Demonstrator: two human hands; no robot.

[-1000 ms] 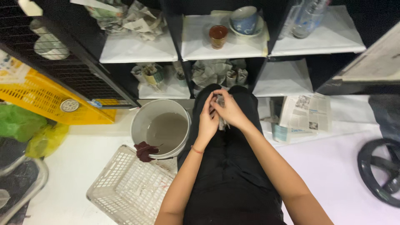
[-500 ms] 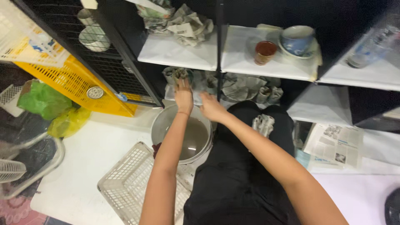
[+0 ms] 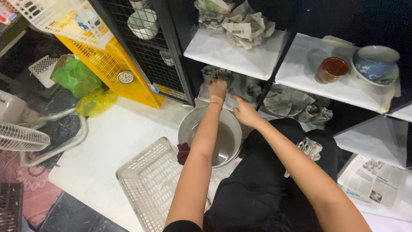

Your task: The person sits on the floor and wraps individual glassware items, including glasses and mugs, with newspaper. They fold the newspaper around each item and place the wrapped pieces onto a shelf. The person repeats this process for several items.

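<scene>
Newspaper-wrapped cup (image 3: 220, 75) stands on the lower shelf (image 3: 234, 101) of a black rack, just behind a grey bucket (image 3: 189, 124) of murky water, and the left hand (image 3: 217, 89) reaches over the bucket with its fingers closed around the bundle. Right hand (image 3: 243, 112) hovers just beside the bucket's far rim, fingers loosely spread and holding nothing. Near the bucket, a dark red rag (image 3: 183, 152) hangs on its rim, a white basket (image 3: 150, 182) lies in front, and a crumpled newspaper wad (image 3: 308, 147) rests on the person's lap to its right.
</scene>
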